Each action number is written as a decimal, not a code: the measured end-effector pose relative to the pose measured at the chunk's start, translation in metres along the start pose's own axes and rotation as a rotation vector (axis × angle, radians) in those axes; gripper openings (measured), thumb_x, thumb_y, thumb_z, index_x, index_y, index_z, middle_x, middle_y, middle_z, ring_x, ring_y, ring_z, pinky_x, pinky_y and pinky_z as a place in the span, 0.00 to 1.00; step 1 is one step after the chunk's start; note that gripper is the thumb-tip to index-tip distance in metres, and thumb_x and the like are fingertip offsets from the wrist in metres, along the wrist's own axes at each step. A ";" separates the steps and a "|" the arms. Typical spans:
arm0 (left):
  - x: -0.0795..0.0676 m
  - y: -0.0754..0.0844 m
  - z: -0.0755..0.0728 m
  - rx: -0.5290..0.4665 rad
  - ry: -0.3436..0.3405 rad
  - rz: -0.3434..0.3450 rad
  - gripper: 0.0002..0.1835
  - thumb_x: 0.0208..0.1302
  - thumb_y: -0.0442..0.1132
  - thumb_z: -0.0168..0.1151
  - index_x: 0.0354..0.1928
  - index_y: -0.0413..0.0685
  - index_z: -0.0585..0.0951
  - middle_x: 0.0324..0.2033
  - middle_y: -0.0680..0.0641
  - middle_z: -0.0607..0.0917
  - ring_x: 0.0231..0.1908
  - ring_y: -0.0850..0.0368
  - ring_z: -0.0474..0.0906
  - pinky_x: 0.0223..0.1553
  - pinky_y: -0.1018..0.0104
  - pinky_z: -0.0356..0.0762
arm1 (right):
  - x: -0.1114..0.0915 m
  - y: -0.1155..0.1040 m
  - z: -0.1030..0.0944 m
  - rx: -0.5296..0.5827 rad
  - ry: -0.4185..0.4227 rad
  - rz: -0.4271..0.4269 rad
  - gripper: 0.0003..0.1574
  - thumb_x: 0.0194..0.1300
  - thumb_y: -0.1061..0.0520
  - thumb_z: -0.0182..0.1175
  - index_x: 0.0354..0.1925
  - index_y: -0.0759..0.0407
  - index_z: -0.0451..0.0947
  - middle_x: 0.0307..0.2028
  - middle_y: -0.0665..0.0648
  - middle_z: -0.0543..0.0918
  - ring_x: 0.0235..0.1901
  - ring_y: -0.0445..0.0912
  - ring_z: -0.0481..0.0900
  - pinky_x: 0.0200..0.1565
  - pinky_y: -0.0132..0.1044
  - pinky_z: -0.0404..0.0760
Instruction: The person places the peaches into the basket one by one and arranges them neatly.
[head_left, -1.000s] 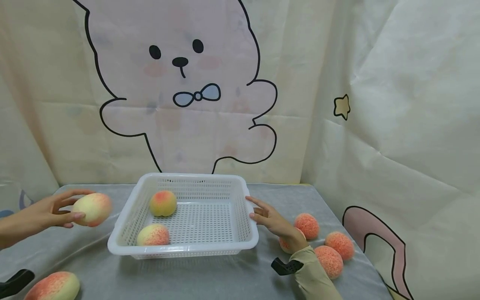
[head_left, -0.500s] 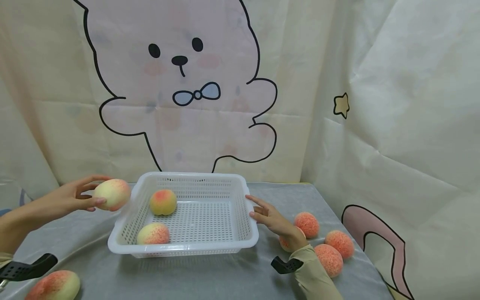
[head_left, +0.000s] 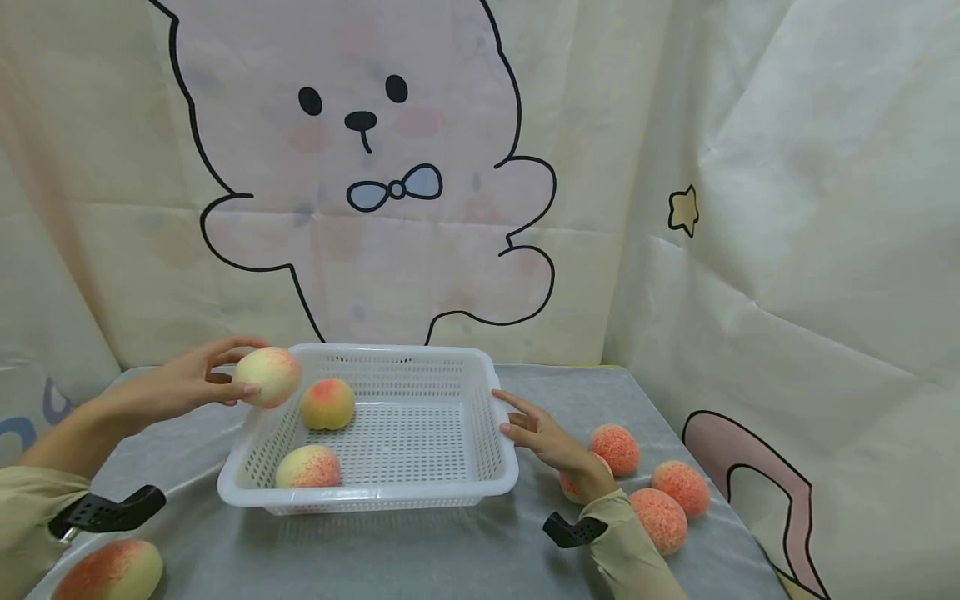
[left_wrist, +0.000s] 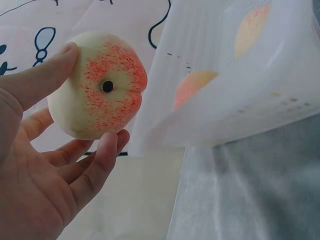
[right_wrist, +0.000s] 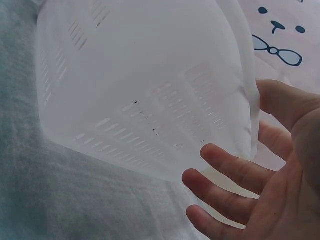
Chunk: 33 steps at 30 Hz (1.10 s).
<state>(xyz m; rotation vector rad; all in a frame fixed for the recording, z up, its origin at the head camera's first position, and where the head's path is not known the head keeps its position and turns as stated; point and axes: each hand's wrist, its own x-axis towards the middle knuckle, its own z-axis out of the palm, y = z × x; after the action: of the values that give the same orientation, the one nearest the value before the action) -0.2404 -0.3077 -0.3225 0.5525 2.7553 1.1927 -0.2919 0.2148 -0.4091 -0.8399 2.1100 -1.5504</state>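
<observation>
A pale yellow peach with a red-speckled blush [head_left: 267, 377] is gripped between the thumb and fingers of my left hand [head_left: 180, 385]. The hand carries it above the left rim of a white perforated plastic basket [head_left: 390, 497]. In the left wrist view, a small dark hole shows in the held peach [left_wrist: 107, 112]. Inside the basket's left half lie a yellow-orange peach [head_left: 327, 404] and a pale speckled peach [head_left: 308, 467]. My right hand [head_left: 551, 442] holds the basket's right rim; the right wrist view shows its fingertips [right_wrist: 215, 152] by the outer wall.
Several coral-red round fruits [head_left: 658, 521] lie right of the basket, partly behind my right forearm. Another red-and-yellow fruit [head_left: 112, 571] sits at the front left, below my left sleeve. The grey-covered table [head_left: 360, 554] ends against a cartoon-printed backdrop [head_left: 577, 275].
My left hand has carried the peach rightward and up, from beside the basket to over its left rim. The right hand and basket have stayed in place.
</observation>
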 end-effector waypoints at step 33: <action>0.073 0.041 0.045 0.006 -0.125 -0.009 0.36 0.67 0.49 0.67 0.69 0.43 0.64 0.66 0.25 0.69 0.54 0.37 0.82 0.51 0.44 0.84 | -0.001 0.002 -0.002 0.069 -0.028 -0.051 0.43 0.78 0.56 0.52 0.80 0.61 0.44 0.71 0.78 0.63 0.64 0.55 0.77 0.57 0.36 0.81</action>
<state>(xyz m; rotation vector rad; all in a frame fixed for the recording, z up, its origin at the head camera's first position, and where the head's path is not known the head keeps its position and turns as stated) -0.2867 -0.2248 -0.3196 0.5932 2.6552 1.1083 -0.2930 0.2170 -0.4100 -0.8923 2.0180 -1.6187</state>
